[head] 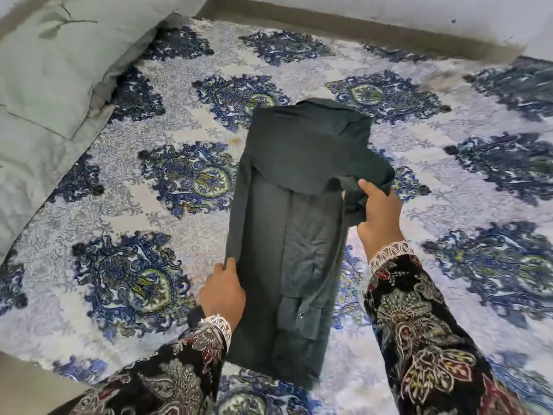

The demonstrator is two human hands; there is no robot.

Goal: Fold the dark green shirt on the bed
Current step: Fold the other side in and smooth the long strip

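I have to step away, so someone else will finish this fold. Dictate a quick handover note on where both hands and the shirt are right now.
Left hand: pinching the left long edge of the dark green shirt, near its lower part.
Right hand: gripping a bunched part of the shirt at its right edge, about mid-length, lifted slightly.
Shirt: lies lengthwise on the patterned bedspread, collar end away from the person. The pillow sits clear of it at the far left.
Done: sides folded in to a narrow strip; a sleeve with its cuff lies down the middle.
Left: lay the bunched part flat, then fold the strip across its length.
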